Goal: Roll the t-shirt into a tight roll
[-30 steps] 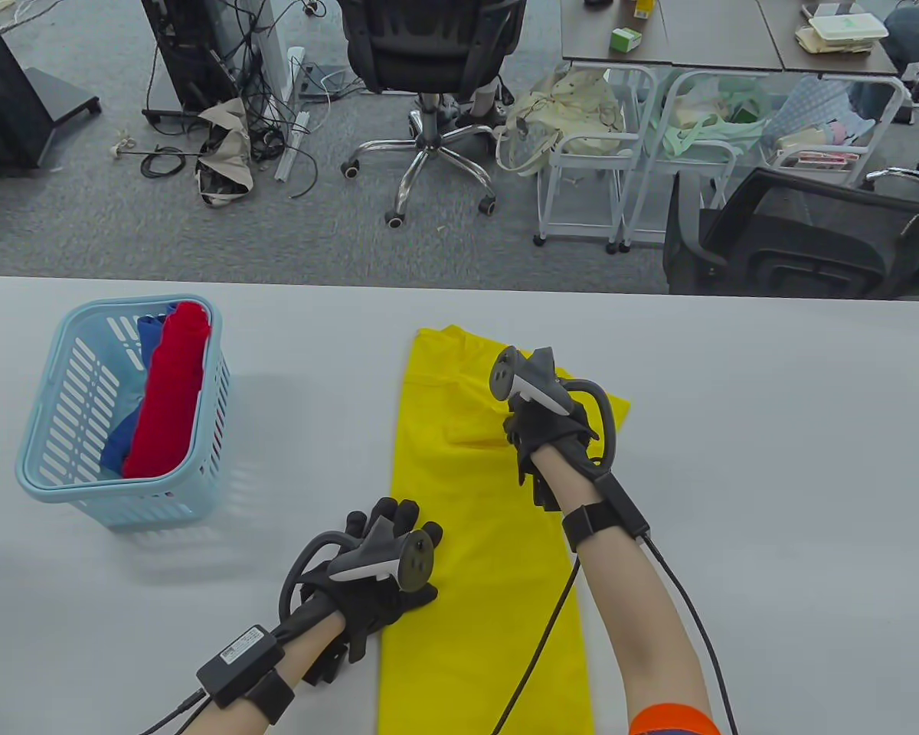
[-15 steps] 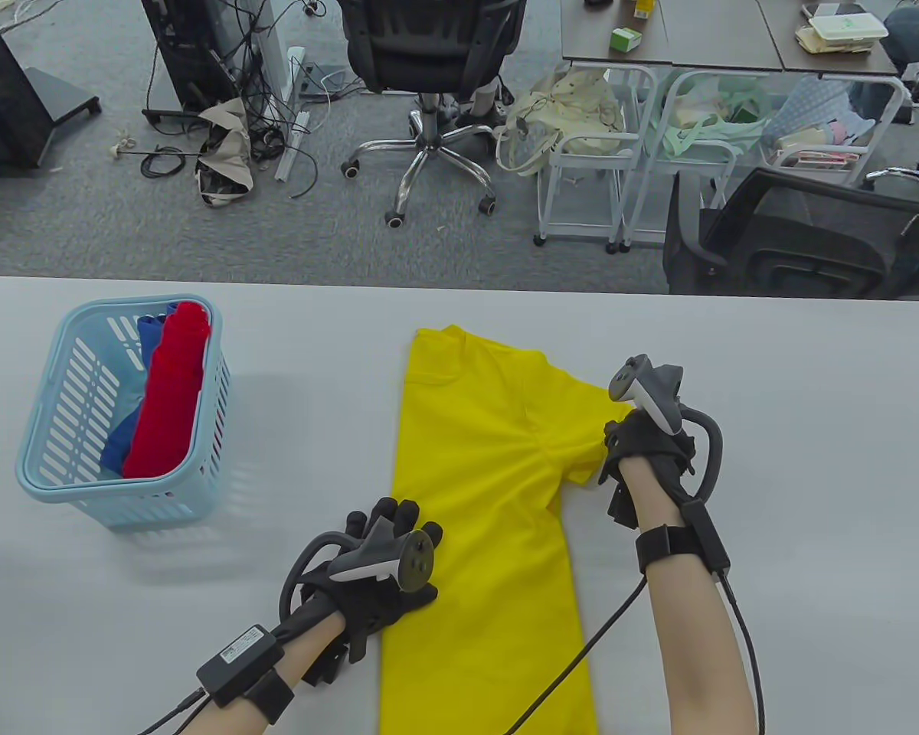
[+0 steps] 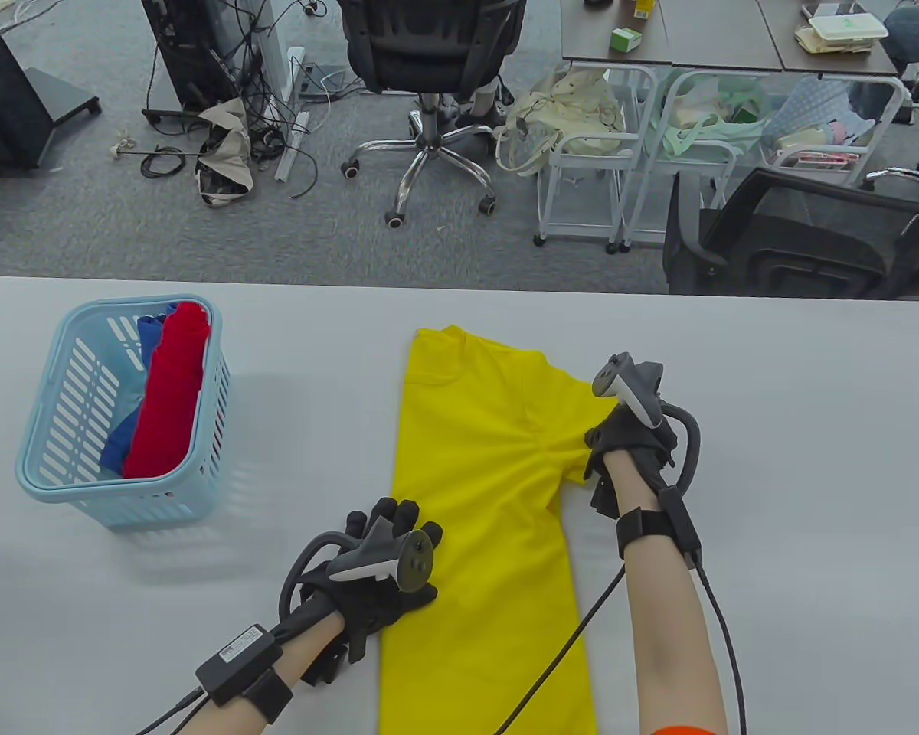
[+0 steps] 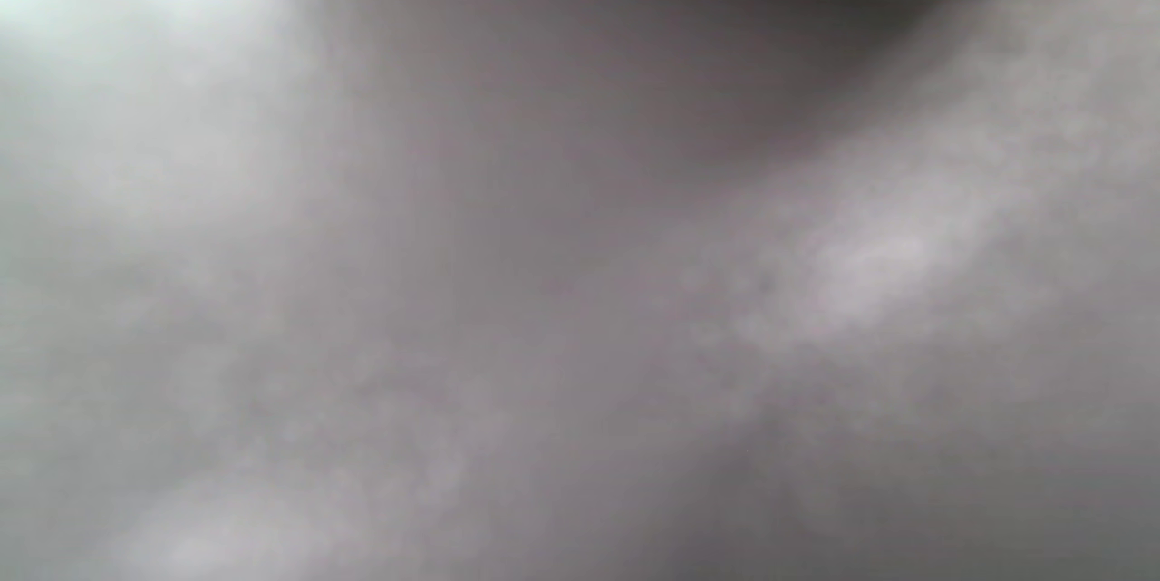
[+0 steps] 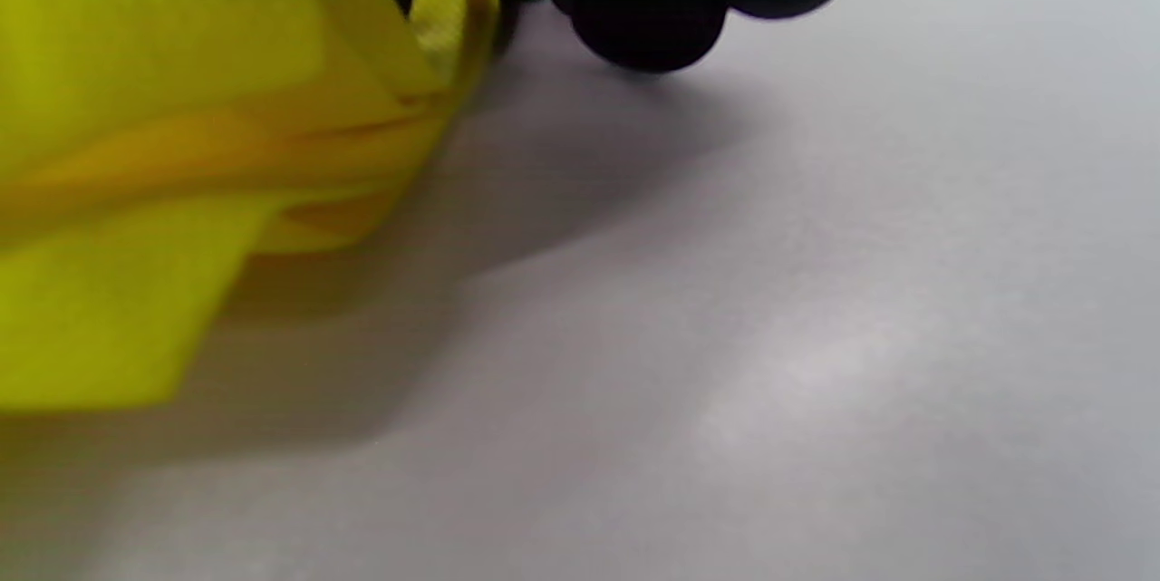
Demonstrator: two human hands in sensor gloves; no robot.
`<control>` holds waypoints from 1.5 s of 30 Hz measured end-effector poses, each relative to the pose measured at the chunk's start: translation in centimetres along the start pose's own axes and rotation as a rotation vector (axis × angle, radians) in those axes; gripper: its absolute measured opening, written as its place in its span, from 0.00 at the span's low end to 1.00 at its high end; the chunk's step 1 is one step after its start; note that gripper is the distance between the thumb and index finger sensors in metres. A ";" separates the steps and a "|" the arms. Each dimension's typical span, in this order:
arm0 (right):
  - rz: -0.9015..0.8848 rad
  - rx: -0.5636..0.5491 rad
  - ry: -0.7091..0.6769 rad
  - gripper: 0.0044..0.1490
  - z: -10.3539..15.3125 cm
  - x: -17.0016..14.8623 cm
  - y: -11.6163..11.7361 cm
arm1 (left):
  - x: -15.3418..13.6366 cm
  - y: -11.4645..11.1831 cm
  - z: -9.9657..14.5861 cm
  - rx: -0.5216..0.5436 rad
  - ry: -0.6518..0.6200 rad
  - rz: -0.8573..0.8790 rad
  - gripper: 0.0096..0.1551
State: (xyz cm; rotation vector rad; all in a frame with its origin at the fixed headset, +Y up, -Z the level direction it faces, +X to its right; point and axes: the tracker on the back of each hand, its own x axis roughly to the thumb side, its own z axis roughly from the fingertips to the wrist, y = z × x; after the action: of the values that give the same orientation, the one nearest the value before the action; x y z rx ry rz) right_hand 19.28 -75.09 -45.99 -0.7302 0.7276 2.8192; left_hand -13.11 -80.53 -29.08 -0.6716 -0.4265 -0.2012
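Table view shows the yellow t-shirt (image 3: 482, 490) flat on the tabletop (image 3: 773, 459), right of the blue basket (image 3: 46, 467), its left side folded in and no roll begun, I judge. My left hand (image 3: 387, 563) presses the shirt's left edge with fingers straight. My right hand (image 3: 628, 444) has its grip pinched on the spread right sleeve (image 5: 181, 155), so that fold and all the rolling remain.

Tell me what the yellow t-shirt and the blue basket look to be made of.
Yellow t-shirt: soft matte fabric, probably cotton knit; it lies flat and creases near the right hand.
Blue basket: moulded plastic with a slight sheen; its stiff walls are slotted and its rim is smooth.
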 end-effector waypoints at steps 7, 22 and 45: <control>-0.034 0.030 -0.035 0.27 0.0 0.3 -0.6 | 0.1 0.0 0.0 -0.002 0.008 0.006 0.46; -0.092 0.238 -0.646 0.40 7.8 3.7 -3.0 | 0.0 0.0 0.0 -0.006 -0.006 0.017 0.46; 0.416 0.220 -0.573 0.55 7.9 7.4 6.0 | -3.0 1.1 1.4 0.110 0.066 0.151 0.46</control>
State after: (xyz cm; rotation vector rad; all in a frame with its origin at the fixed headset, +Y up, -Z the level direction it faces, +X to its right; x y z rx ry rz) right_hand 7.99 -76.39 -41.02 0.2977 1.1405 2.9801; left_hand -15.89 -78.65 -30.07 -0.5842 -0.3197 -0.0564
